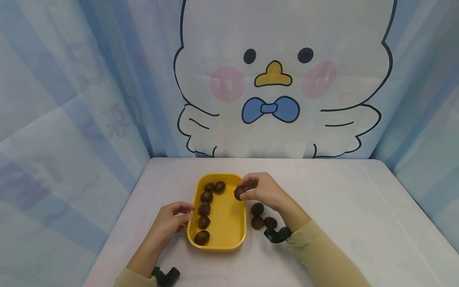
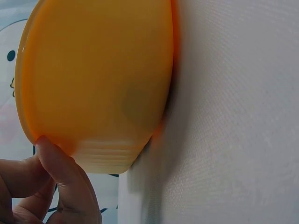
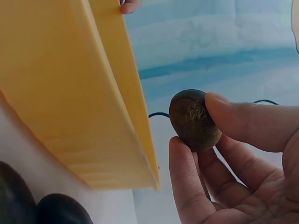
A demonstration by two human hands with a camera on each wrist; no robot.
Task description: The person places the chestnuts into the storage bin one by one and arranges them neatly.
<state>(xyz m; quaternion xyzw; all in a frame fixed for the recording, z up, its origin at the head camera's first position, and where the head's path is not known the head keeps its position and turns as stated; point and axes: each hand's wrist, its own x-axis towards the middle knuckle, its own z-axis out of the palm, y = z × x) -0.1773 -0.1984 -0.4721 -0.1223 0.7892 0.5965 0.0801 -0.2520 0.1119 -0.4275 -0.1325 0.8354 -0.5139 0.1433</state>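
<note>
White cloth-covered table (image 1: 330, 211), pastel blue curtains (image 1: 46, 87) with a cartoon bird (image 1: 274, 137) behind. Right hand (image 1: 267, 191)'s pinching a roundish, rough-patched chestnut (image 3: 192, 119) near the smooth yellow plastic tray (image 1: 227, 223)'s right rim, left hand (image 1: 170, 221)'s pinching the opposite rim.

Upper centre of the head view: black-outlined white cartoon bird (image 1: 281, 139) with yellow beak (image 1: 273, 76), pink cheeks (image 1: 227, 84) and blue bow tie (image 1: 270, 108). Left and right edges: blue-and-white curtains (image 1: 61, 131). Lower centre: pale table (image 1: 340, 211), its far edge below the bird.
</note>
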